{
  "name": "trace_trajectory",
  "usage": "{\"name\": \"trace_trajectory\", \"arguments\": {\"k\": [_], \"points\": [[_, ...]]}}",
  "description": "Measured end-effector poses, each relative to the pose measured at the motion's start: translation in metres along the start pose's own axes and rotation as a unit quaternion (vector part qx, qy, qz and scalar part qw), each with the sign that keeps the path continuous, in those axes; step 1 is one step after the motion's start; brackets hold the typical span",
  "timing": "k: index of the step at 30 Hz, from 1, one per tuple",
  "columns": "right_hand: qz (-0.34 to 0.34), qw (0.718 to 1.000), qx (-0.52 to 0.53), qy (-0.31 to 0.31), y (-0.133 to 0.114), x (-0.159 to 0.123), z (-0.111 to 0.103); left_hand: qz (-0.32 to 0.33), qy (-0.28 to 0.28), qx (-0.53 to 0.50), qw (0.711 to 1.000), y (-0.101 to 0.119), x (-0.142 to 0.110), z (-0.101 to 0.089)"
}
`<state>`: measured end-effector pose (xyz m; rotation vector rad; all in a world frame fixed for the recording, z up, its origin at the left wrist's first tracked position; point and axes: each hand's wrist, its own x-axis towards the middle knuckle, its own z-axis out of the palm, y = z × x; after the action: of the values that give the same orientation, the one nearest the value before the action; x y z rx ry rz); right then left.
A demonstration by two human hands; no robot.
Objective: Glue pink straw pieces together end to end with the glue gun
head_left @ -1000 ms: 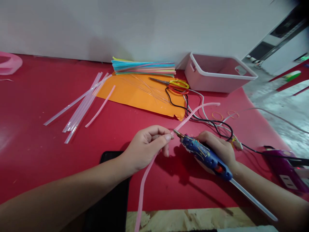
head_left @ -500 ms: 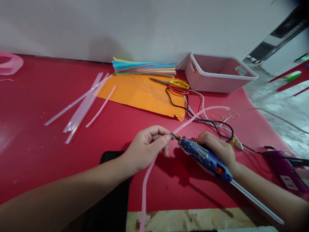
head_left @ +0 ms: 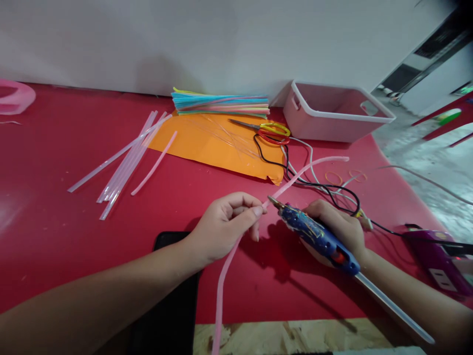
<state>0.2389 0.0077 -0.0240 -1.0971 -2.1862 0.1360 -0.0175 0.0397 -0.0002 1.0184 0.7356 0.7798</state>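
Note:
Between the thumb and fingers of my left hand (head_left: 232, 222) is a long pink pipe cleaner (head_left: 295, 178). One end of it bends away to the upper right; the other hangs past the table's front edge. My right hand (head_left: 336, 229) is wrapped round a blue hot glue gun (head_left: 318, 236) smeared with dried glue. A clear glue stick (head_left: 393, 306) sticks out of the gun's back. The metal nozzle is at the pipe cleaner, just right of my left fingertips; whether it touches I cannot tell.
Glue sticks (head_left: 125, 170) and a short pink pipe cleaner (head_left: 154, 162) lie left. Behind are an orange envelope (head_left: 207, 143), scissors (head_left: 271, 129), a coloured pipe cleaner bundle (head_left: 221, 103) and a pink bin (head_left: 332, 123). Cords (head_left: 325, 186) run to a purple power strip (head_left: 436, 261). A black slab (head_left: 166, 305) lies under my left forearm.
The glue gun's nozzle moved in to my left fingertips, then back slightly up and right along the pipe cleaner. The pipe cleaner's far end dipped and rose again. My left hand stays nearly still.

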Motion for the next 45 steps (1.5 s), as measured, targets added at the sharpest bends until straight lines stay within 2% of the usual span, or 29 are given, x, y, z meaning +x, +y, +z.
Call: {"name": "trace_trajectory", "arguments": {"k": [3,7,12,17,26,32,38,45], "points": [[0.01,1.0,0.008,0.0,0.0,-0.0002,0.0002,-0.002,0.0,-0.001,1.0,0.0,-0.0006,-0.0003],[-0.014,1.0,0.014,-0.018,0.0007,-0.0011,-0.0003,-0.004,0.0,-0.007,1.0,0.0007,-0.0006,0.0004],[0.008,0.999,-0.011,-0.03,0.0029,-0.004,-0.0023,0.0,0.005,-0.003,1.0,0.0002,-0.0006,0.0007],[0.017,1.0,0.007,-0.009,0.0022,-0.0043,-0.0005,0.003,0.003,-0.001,1.0,-0.0003,-0.0002,-0.0001],[0.007,1.0,-0.001,-0.016,0.0013,-0.0026,-0.0009,0.002,0.004,-0.013,1.0,-0.0009,0.0001,-0.0007],[0.058,0.998,-0.018,-0.008,-0.0025,-0.0007,-0.0037,0.003,0.01,-0.003,1.0,-0.0014,0.0002,-0.0014],[0.005,1.0,0.018,-0.011,-0.0006,-0.0019,0.001,0.003,0.008,-0.001,1.0,-0.0017,0.0011,-0.0002],[-0.001,1.0,0.011,-0.029,0.0015,-0.0023,0.0011,0.01,0.007,0.005,1.0,-0.0004,0.0003,0.0001]]}}
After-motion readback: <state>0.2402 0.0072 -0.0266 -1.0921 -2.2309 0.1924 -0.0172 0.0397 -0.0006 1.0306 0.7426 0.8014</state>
